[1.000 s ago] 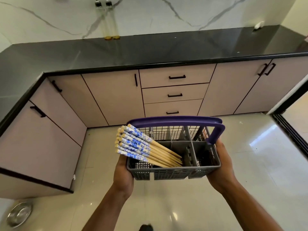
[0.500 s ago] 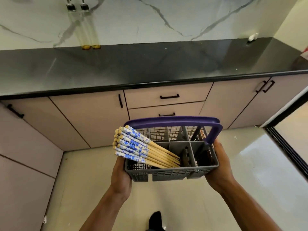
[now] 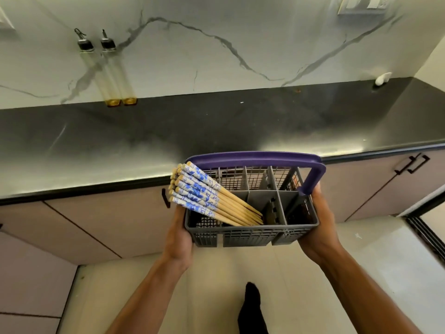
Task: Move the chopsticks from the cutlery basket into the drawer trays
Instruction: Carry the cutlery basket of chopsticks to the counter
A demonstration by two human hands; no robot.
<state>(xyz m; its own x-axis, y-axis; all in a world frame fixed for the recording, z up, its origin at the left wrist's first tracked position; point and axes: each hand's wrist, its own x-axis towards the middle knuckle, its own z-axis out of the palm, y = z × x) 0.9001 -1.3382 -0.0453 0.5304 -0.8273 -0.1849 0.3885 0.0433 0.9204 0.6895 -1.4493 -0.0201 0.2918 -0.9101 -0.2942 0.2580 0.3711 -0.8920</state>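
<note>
the dark stone bench [image 3: 216,126] runs along the marble wall; two near-empty glass bottles [image 3: 118,75] stand on it at the back left.

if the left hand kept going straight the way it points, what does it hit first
Probably the cabinet front under the black countertop; the left hand, gripping the cutlery basket, points up-frame toward it. Depth is unclear.

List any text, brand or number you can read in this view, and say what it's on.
No readable text anywhere in this view.
Chopsticks: blue print on white ends looks like a floral pattern with small marks, too blurred to read as characters.
Basket, held by left hand and right hand: no label seen.
Two bottles on the counter: no label legible.
Wall plate: no marking readable.
</note>
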